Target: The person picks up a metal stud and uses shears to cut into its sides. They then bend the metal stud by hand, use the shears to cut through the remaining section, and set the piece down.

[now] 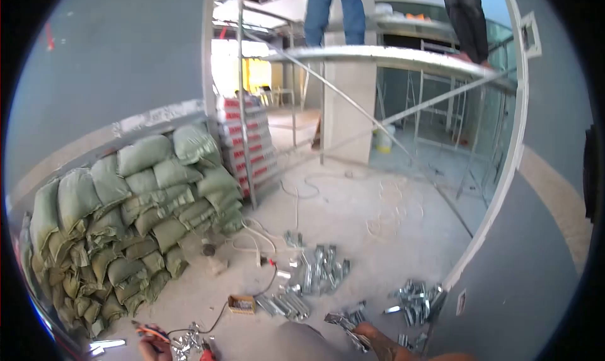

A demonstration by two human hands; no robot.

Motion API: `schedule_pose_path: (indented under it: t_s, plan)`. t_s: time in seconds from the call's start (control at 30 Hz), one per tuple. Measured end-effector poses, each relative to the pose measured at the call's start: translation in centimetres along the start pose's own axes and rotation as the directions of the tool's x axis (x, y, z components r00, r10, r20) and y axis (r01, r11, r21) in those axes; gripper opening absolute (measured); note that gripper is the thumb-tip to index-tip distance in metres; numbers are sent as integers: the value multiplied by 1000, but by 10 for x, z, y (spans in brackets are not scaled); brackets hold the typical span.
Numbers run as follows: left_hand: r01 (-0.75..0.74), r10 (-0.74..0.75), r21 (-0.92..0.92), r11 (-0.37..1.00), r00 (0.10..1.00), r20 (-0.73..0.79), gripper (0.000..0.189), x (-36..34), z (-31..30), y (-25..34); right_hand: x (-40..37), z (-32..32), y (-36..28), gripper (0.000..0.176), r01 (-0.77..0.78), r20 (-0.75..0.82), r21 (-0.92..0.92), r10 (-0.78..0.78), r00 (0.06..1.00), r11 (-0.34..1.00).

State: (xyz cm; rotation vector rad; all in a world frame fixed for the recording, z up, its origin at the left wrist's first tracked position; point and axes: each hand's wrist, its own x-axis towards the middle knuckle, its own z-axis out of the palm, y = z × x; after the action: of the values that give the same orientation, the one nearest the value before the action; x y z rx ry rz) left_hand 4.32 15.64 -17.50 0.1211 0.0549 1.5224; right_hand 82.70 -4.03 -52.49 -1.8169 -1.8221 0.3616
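At the bottom left, my left hand [153, 349] is closed around an orange-and-dark-handled tool [151, 331], its exact kind unclear. Small shiny metal pieces [188, 342] lie on the floor beside that hand, and part of a red tool [207, 353] shows at the bottom edge. My right hand [376, 343] grips a few thin silvery metal brackets [345, 323] near the bottom centre. To its right is a heap of similar metal pieces [416, 303]. More bent metal pieces [322, 269] are spread ahead of it, with a row of metal channels [285, 303] closer in.
A small open cardboard box [242, 305] sits by a dark cord. Stacked green sacks [135, 197] line the left wall. Scaffolding [328, 84] spans the doorway; two people [334, 11] stand on its platform [391, 55]. White cables [255, 230] trail over the floor near red-and-white bags [258, 143].
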Motion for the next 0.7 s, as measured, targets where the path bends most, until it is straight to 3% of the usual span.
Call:
schedule_pose_path:
  t_s: [0.03, 0.1, 0.13, 0.17, 0.2, 0.23, 0.27, 0.3, 0.37, 0.4, 0.47, 0.5, 0.57, 0.6, 0.63, 0.7]
  plan:
    - [50, -37, 183, 982, 996, -75, 77, -1, 21, -24, 25, -105, -102, 25, -607, 320, -98, 602, 731, 789]
    - [47, 36, 310, 949, 966, -256, 29, -23, 108, -84, 40, -143, -108, 28, -732, 282, 300, 676, 681, 612]
    - [29, 44, 293, 956, 970, -238, 29, -31, 130, -99, 46, -166, -110, 28, -714, 263, 296, 665, 699, 634]
    - [26, 42, 294, 955, 974, -222, 35, -37, 148, -111, 51, -194, -114, 32, -426, 162, 483, 400, 902, 765]
    - [32, 31, 297, 954, 978, -205, 41, -40, 160, -118, 54, -226, -126, 38, -86, 2, 613, 107, 994, 785]
    - [35, 19, 281, 959, 982, -187, 41, -43, 167, -120, 66, -278, -187, 39, -225, 35, 798, 330, 943, 559]
    - [52, -3, 321, 946, 988, -152, 52, -46, 172, -121, 83, -326, -255, 40, -296, 125, 918, 513, 849, 265]
    - [63, -22, 358, 931, 993, -117, 66, -45, 174, -122, 96, -350, -280, 40, -280, 102, 916, 509, 854, 286]
    - [40, -3, 368, 929, 995, -101, 63, -36, 153, -121, 116, -388, -318, 37, -72, -79, 951, 463, 883, 300]
    - [86, -53, 363, 928, 994, -100, 64, -28, 133, -117, 125, -404, -346, 37, -57, -97, 947, 452, 887, 316]
    - [160, -97, 369, 916, 978, -185, 60, -38, 147, -123, 137, -421, -392, 34, 86, -131, 984, 300, 945, 158]
    - [150, -87, 360, 921, 979, -185, 60, -42, 146, -125, 148, -420, -388, 34, 82, -127, 983, 288, 949, 165]
    - [272, -187, 462, 844, 957, -222, 53, -40, 140, -125, 182, -415, -370, 33, -51, 59, 996, 125, 990, -67]
    - [233, -233, 548, 804, 970, -70, 44, -42, 136, -123, 198, -408, -383, 35, -36, 45, 994, 87, 995, -101]
    - [234, -225, 546, 804, 971, -85, 44, -45, 131, -125, 216, -395, -398, 39, -30, 38, 990, 55, 998, -138]
    - [192, -138, 752, 630, 981, -134, 30, -67, 164, -149, 244, -375, -434, 51, -186, 152, 954, -156, 976, -234]
